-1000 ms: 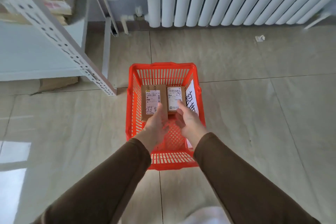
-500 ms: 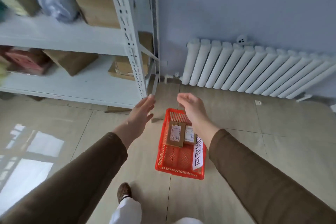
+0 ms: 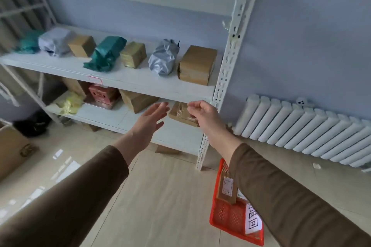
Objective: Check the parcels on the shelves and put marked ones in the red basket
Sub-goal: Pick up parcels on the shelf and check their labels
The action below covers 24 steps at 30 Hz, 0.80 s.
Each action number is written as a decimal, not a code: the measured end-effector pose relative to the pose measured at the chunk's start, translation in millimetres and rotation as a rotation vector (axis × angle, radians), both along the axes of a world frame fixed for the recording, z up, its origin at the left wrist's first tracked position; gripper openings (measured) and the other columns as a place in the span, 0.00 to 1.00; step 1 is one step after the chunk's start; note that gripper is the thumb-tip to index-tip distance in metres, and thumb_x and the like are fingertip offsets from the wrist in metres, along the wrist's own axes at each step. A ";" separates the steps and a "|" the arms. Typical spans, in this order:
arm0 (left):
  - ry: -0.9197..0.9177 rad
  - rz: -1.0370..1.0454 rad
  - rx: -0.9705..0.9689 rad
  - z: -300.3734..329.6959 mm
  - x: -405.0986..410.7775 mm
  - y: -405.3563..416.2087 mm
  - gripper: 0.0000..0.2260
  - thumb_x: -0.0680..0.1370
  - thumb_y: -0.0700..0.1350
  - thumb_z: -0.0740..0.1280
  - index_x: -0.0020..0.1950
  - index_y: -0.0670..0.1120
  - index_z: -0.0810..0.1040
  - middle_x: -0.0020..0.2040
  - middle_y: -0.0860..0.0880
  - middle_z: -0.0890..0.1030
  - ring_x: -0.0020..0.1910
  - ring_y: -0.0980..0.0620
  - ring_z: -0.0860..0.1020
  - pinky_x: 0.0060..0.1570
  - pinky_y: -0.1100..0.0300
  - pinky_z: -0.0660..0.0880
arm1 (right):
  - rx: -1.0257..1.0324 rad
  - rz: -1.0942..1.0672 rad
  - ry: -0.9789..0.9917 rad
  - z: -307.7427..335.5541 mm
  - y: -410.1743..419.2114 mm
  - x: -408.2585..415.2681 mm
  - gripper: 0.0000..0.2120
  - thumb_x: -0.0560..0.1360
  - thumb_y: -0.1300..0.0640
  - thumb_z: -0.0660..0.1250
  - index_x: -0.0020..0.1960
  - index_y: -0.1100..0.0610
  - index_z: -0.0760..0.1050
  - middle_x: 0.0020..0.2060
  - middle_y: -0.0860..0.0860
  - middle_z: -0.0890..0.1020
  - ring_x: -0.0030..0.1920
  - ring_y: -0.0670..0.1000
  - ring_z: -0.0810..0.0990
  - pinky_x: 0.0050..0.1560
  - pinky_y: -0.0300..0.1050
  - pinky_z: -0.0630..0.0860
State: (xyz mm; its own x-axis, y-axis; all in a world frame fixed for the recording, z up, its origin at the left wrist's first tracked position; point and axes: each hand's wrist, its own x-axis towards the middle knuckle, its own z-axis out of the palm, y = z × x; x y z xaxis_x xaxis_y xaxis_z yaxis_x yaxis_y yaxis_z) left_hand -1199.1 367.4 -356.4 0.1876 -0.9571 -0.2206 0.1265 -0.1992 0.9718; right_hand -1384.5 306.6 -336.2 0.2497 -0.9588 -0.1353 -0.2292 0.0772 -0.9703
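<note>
The red basket (image 3: 226,216) stands on the floor at the lower right, partly behind my right sleeve, with a labelled cardboard parcel (image 3: 226,186) inside. On the white shelf unit (image 3: 140,82), the middle shelf carries several parcels: a cardboard box (image 3: 197,65), a grey bag (image 3: 163,58), a small box (image 3: 133,54), a green bag (image 3: 106,53). A flat taped box (image 3: 179,113) lies on the lower shelf. My left hand (image 3: 150,119) is raised with straight fingers, holding nothing. My right hand (image 3: 202,114) hangs in front of the flat box with loosely curled fingers, empty.
A white radiator (image 3: 305,128) lines the wall at the right. The slotted shelf post (image 3: 226,70) stands between shelf and radiator. A big cardboard box (image 3: 12,146) sits on the floor at the far left, a dark bag (image 3: 34,124) beside it.
Both hands have left the basket and risen toward the shelves. The view has swung up and left, so the basket now sits low at the right.
</note>
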 end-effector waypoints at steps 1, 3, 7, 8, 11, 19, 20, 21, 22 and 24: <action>-0.017 0.002 -0.008 5.1 21.6 2.6 0.18 0.84 0.56 0.63 0.71 0.50 0.76 0.69 0.51 0.79 0.71 0.50 0.74 0.75 0.47 0.68 | -0.015 0.000 -0.004 6.4 2.4 21.8 0.07 0.80 0.56 0.69 0.57 0.55 0.81 0.49 0.49 0.83 0.52 0.48 0.81 0.44 0.34 0.74; -0.050 -0.007 -0.027 16.0 60.9 7.3 0.19 0.83 0.56 0.63 0.72 0.50 0.76 0.68 0.51 0.79 0.71 0.50 0.74 0.75 0.47 0.68 | -0.031 -0.008 -0.021 16.7 7.7 61.0 0.09 0.80 0.55 0.69 0.60 0.53 0.79 0.53 0.50 0.84 0.53 0.49 0.82 0.42 0.33 0.76; -0.076 0.004 -0.048 36.2 123.8 15.3 0.18 0.84 0.54 0.63 0.72 0.50 0.76 0.68 0.50 0.79 0.71 0.50 0.74 0.74 0.48 0.68 | -0.058 -0.010 -0.022 28.9 14.2 121.7 0.14 0.80 0.52 0.69 0.64 0.49 0.74 0.54 0.49 0.83 0.56 0.50 0.82 0.57 0.49 0.79; -0.080 0.008 -0.053 40.6 136.4 17.1 0.18 0.84 0.53 0.63 0.72 0.50 0.75 0.68 0.50 0.80 0.70 0.50 0.75 0.74 0.48 0.68 | -0.066 -0.005 -0.021 32.3 15.7 132.6 0.14 0.80 0.51 0.69 0.65 0.49 0.73 0.54 0.49 0.83 0.55 0.49 0.81 0.55 0.48 0.79; -0.101 0.002 -0.080 50.7 168.6 19.0 0.18 0.85 0.52 0.62 0.73 0.48 0.75 0.68 0.50 0.80 0.70 0.51 0.75 0.71 0.53 0.70 | -0.108 0.015 -0.008 41.3 15.9 157.9 0.16 0.81 0.50 0.68 0.67 0.49 0.72 0.56 0.48 0.81 0.55 0.47 0.80 0.49 0.42 0.75; -0.150 -0.091 -0.126 56.5 200.4 -27.9 0.16 0.85 0.52 0.62 0.72 0.50 0.76 0.68 0.50 0.80 0.70 0.50 0.75 0.73 0.51 0.69 | -0.254 -0.012 0.104 43.5 -18.7 178.5 0.15 0.81 0.47 0.68 0.66 0.48 0.73 0.60 0.44 0.78 0.55 0.40 0.78 0.53 0.38 0.76; -0.154 -0.105 -0.132 55.9 199.4 -38.2 0.16 0.85 0.52 0.62 0.71 0.50 0.77 0.67 0.50 0.80 0.70 0.50 0.75 0.73 0.51 0.69 | -0.257 -0.024 0.109 42.3 -27.4 178.6 0.16 0.81 0.47 0.68 0.66 0.49 0.73 0.60 0.44 0.78 0.55 0.40 0.77 0.54 0.39 0.75; -0.153 -0.121 -0.135 55.8 197.9 -49.1 0.16 0.85 0.52 0.62 0.71 0.50 0.77 0.67 0.50 0.80 0.70 0.50 0.75 0.73 0.50 0.69 | -0.261 -0.035 0.114 41.0 -37.2 178.4 0.16 0.80 0.46 0.68 0.66 0.50 0.74 0.60 0.44 0.78 0.54 0.40 0.77 0.54 0.39 0.75; -0.152 -0.134 -0.133 55.0 196.6 -61.4 0.15 0.85 0.52 0.62 0.70 0.51 0.77 0.67 0.50 0.80 0.70 0.51 0.75 0.73 0.50 0.69 | -0.263 -0.047 0.120 39.4 -47.6 178.0 0.17 0.80 0.45 0.68 0.66 0.50 0.74 0.60 0.44 0.78 0.54 0.40 0.77 0.52 0.39 0.74; -0.154 -0.160 -0.124 51.3 194.0 -89.4 0.15 0.85 0.53 0.62 0.70 0.51 0.78 0.67 0.51 0.81 0.70 0.51 0.75 0.74 0.49 0.69 | -0.258 -0.070 0.127 35.0 -70.0 175.4 0.18 0.80 0.44 0.68 0.67 0.50 0.74 0.60 0.44 0.78 0.54 0.40 0.77 0.49 0.35 0.73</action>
